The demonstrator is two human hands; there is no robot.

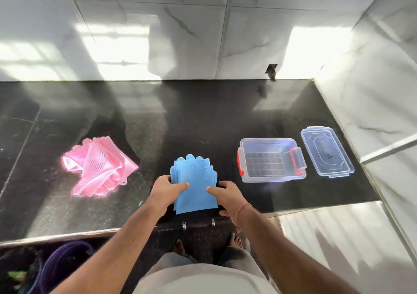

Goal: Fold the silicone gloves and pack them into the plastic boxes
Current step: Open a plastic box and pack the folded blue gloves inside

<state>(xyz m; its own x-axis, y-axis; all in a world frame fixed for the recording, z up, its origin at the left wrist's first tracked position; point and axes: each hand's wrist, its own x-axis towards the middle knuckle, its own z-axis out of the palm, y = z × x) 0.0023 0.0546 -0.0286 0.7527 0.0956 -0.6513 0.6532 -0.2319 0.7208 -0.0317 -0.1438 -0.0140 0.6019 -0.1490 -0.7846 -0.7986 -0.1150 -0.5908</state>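
Blue silicone gloves (194, 178) lie stacked flat on the black counter near its front edge, fingertips pointing away from me. My left hand (168, 191) grips their left edge with its thumb on top. My right hand (228, 195) holds the right edge, thumb pressed on the blue surface. A heap of pink silicone gloves (97, 167) with bristled palms lies to the left. An open clear plastic box (272, 159) with red latches stands to the right, nothing inside. Its clear lid (327, 151) lies flat further right.
The black stone counter (180, 118) runs back to a white marble-tile wall, with another tiled wall on the right. A lower white ledge (338, 237) sits at the front right. A purple bucket (65, 264) stands on the floor at the lower left. My feet show below the counter edge.
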